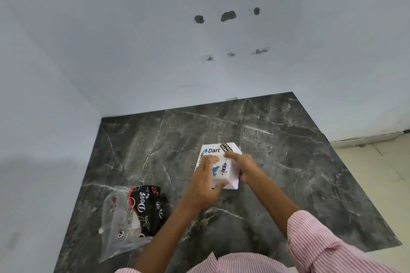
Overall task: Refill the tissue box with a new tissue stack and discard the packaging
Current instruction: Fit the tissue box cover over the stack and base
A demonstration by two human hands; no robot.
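With the left hand (205,180) and right hand (240,167) clasping the white tissue box (218,163) mid-surface, uneven pressure may crush or tip it, while the empty plastic packaging (131,213) near the left edge remains undiscarded.

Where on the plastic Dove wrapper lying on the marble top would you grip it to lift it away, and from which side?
Pinch the clear, flattened end of the Dove wrapper from its left, probably easiest. That end lies loose and thin, away from both hands on the white box.
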